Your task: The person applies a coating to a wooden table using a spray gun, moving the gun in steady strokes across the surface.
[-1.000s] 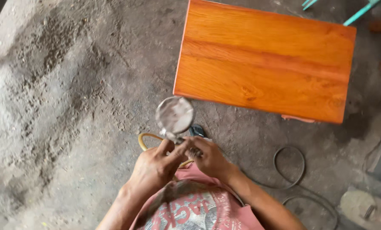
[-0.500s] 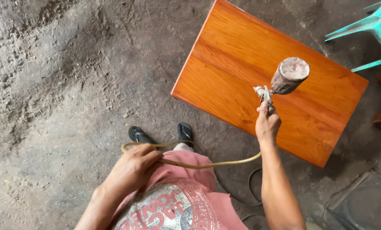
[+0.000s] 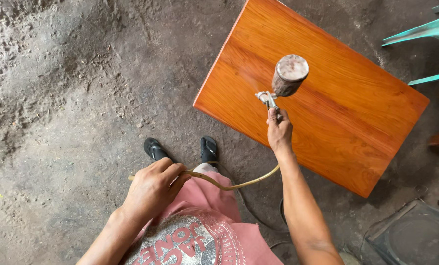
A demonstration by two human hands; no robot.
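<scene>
The orange wooden tabletop (image 3: pixel 322 93) now fills the right of the view. Over its near-left part, the right hand (image 3: pixel 279 131) has carried the spray gun (image 3: pixel 283 81), gripped closed. The left hand (image 3: pixel 153 189), nearer the person than the tabletop, clasps the hose (image 3: pixel 229 185), so spraying looks underway.

A worker in a faded pink shirt (image 3: pixel 200 230) with a large grey-and-white printed graphic across the chest, seen from above. Both arms are bare to the elbow and beyond, with no gloves or watch; dark flip-flops (image 3: pixel 180 147) are on the feet.
</scene>
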